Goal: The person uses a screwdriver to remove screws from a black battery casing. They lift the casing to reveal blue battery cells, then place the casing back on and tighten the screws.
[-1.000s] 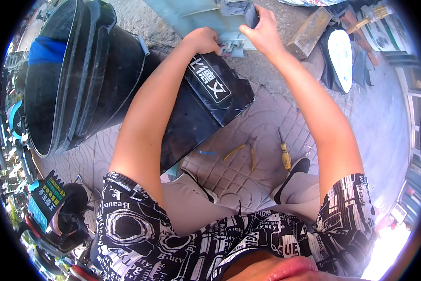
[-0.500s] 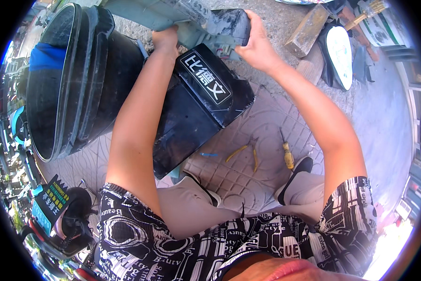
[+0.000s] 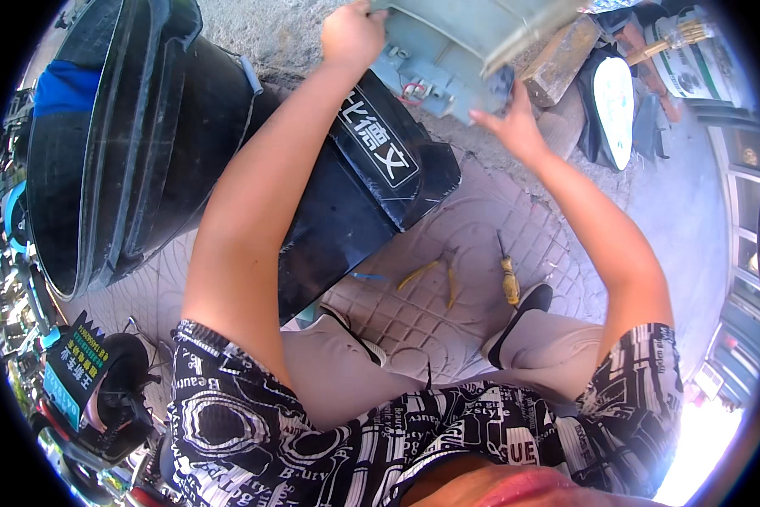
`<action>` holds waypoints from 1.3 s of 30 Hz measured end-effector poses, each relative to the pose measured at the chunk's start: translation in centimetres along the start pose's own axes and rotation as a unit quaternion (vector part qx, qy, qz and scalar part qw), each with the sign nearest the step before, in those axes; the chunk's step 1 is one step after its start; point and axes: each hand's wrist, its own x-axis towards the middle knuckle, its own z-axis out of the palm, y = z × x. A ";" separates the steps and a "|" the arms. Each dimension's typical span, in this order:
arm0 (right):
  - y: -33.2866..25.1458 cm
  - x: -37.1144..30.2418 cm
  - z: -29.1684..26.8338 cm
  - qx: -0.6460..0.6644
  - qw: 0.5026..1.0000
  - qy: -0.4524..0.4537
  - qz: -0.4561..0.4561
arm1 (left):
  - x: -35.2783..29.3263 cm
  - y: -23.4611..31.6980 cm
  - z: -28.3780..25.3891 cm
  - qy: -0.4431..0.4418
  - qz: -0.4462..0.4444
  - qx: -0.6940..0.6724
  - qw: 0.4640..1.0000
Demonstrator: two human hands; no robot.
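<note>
At the far middle, I hold a grey plastic casing [image 3: 447, 38] with a broad raised panel and a short red wire on its near side. My left hand [image 3: 353, 35] is closed on its left edge. My right hand [image 3: 515, 127] grips its near right corner, thumb and fingers apart around it; motion blurs that corner. Just below the casing, a black box [image 3: 346, 211] with a white-lettered label lies on the paving, partly covered by my left forearm.
A big black bin [image 3: 168, 127] with blue cloth [image 3: 65, 89] inside stands left. Yellow-handled pliers [image 3: 430, 275] and a yellow screwdriver [image 3: 509, 279] lie before my feet. Right of the casing are a wooden block [image 3: 561, 59], a white-and-black oval piece [image 3: 614, 110] and a brush [image 3: 671, 38].
The grey casing has swung right and turned, showing more of its inner face. My left hand has moved away from me and right; my right hand has come right and nearer.
</note>
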 end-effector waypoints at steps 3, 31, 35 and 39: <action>0.1 -8.0 -1.7 -0.060 0.980 -0.136 0.131 | -1.7 3.9 -0.6 -0.024 0.060 -0.023 0.998; -6.0 -7.6 -1.0 -0.022 0.974 -0.148 0.168 | -0.1 3.5 0.4 -0.172 0.093 0.128 0.972; -7.4 -6.6 -1.6 -0.062 0.977 -0.140 0.149 | -1.3 5.5 -1.3 -0.147 0.046 0.027 0.988; -6.9 -5.5 -0.8 -0.081 0.984 -0.130 0.095 | -1.2 4.9 -1.3 -0.126 0.066 0.026 0.989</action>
